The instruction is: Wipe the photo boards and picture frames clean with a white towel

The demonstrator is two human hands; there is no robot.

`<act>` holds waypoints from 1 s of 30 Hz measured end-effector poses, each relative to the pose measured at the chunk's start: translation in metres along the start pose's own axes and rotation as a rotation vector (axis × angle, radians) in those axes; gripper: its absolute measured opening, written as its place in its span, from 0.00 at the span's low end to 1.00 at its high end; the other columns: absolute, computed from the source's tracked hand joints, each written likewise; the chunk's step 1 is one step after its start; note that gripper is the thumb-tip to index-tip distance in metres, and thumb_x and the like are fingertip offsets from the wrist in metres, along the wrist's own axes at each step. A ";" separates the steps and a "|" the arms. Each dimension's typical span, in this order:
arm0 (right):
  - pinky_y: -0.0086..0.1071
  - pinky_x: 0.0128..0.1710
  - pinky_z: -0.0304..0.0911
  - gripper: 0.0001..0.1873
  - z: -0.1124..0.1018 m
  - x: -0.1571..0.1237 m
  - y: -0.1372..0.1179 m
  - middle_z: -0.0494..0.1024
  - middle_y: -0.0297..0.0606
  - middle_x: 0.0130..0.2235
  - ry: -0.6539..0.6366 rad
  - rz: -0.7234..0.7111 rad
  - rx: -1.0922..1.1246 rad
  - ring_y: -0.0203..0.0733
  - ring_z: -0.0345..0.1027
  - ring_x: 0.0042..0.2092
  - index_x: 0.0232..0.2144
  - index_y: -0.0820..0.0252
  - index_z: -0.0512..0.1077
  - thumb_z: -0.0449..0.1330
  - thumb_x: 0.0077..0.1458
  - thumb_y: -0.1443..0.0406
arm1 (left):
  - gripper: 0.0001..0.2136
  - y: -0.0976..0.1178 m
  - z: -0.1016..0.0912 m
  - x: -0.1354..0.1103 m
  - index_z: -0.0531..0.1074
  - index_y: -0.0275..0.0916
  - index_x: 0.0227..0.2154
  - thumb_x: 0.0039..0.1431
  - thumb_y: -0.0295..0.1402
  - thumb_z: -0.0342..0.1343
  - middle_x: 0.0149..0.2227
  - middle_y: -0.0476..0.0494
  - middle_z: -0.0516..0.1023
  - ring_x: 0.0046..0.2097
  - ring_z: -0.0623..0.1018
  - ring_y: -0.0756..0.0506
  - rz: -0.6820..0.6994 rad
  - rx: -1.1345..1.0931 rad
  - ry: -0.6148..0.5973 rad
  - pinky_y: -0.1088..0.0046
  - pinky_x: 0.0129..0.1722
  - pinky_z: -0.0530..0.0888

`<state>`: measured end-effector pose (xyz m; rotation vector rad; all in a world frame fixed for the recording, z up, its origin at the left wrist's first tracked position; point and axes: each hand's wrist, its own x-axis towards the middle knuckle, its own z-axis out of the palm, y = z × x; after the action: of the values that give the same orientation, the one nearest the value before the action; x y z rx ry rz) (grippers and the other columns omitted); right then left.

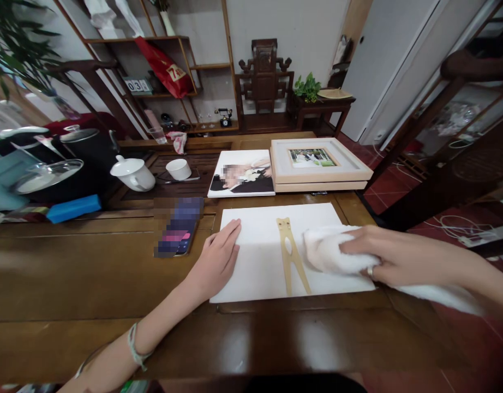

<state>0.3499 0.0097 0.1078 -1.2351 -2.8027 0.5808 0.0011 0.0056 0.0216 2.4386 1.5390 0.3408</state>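
Note:
A white rectangular board lies flat on the wooden table in front of me, with a tan stand-shaped piece fixed on its surface. My left hand rests flat on the board's left edge, fingers stretched out together. My right hand presses a white cloth onto the board's right part, fingers curled over the cloth; a ring shows on one finger.
Behind the board lie a photo print and a framed picture stacked on another frame. A phone lies to the left. A white teapot, cup, blue box and kettles stand at the back left.

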 end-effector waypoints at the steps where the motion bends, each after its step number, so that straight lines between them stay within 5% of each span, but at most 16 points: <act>1: 0.35 0.37 0.62 0.13 -0.002 0.006 0.005 0.75 0.35 0.33 -0.013 -0.018 -0.006 0.47 0.70 0.37 0.30 0.54 0.70 0.53 0.39 0.71 | 0.23 0.000 0.000 0.000 0.51 0.35 0.65 0.70 0.32 0.34 0.68 0.32 0.55 0.68 0.55 0.40 -0.003 0.000 -0.003 0.57 0.62 0.58; 5: 0.40 0.39 0.62 0.09 -0.006 0.043 0.027 0.72 0.37 0.31 -0.027 -0.064 -0.082 0.49 0.69 0.37 0.25 0.56 0.64 0.51 0.41 0.73 | 0.23 0.001 -0.001 0.000 0.51 0.34 0.65 0.70 0.32 0.34 0.68 0.32 0.54 0.68 0.55 0.41 -0.005 -0.001 -0.011 0.57 0.62 0.58; 9: 0.52 0.56 0.56 0.14 0.006 0.060 0.033 0.74 0.46 0.48 0.012 -0.149 -0.086 0.57 0.62 0.58 0.30 0.58 0.70 0.52 0.39 0.75 | 0.23 0.001 -0.002 0.000 0.51 0.32 0.65 0.70 0.32 0.34 0.68 0.31 0.54 0.68 0.55 0.41 -0.010 -0.002 -0.020 0.56 0.62 0.58; 13: 0.58 0.65 0.38 0.17 0.024 0.032 0.017 0.66 0.47 0.61 -0.012 -0.255 -0.057 0.56 0.46 0.67 0.34 0.59 0.73 0.54 0.40 0.75 | 0.23 0.001 -0.002 0.000 0.51 0.33 0.65 0.70 0.32 0.34 0.68 0.31 0.54 0.68 0.55 0.40 -0.008 -0.006 -0.008 0.56 0.62 0.58; 20: 0.41 0.60 0.61 0.27 0.016 -0.023 -0.022 0.70 0.32 0.59 -0.134 -0.248 0.116 0.49 0.58 0.63 0.36 0.50 0.73 0.51 0.36 0.79 | 0.22 0.000 0.000 0.000 0.52 0.34 0.65 0.70 0.31 0.34 0.67 0.32 0.55 0.68 0.56 0.40 -0.003 0.003 0.002 0.56 0.61 0.59; 25: 0.42 0.58 0.61 0.17 0.013 0.010 -0.002 0.59 0.37 0.65 -0.105 -0.156 0.124 0.53 0.56 0.63 0.30 0.56 0.72 0.54 0.39 0.77 | 0.23 -0.001 0.000 0.000 0.51 0.35 0.65 0.70 0.31 0.35 0.67 0.32 0.55 0.68 0.56 0.40 0.008 0.003 0.011 0.56 0.61 0.58; 30: 0.47 0.62 0.53 0.11 0.020 0.049 0.030 0.59 0.45 0.65 0.030 -0.245 0.042 0.53 0.48 0.67 0.32 0.58 0.72 0.57 0.44 0.74 | 0.23 -0.002 0.001 -0.001 0.49 0.38 0.66 0.70 0.31 0.35 0.67 0.32 0.55 0.68 0.56 0.40 0.028 0.003 0.021 0.55 0.61 0.58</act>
<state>0.3337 0.0566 0.0727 -0.8664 -2.8401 0.5943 -0.0002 0.0057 0.0199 2.4687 1.5163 0.3702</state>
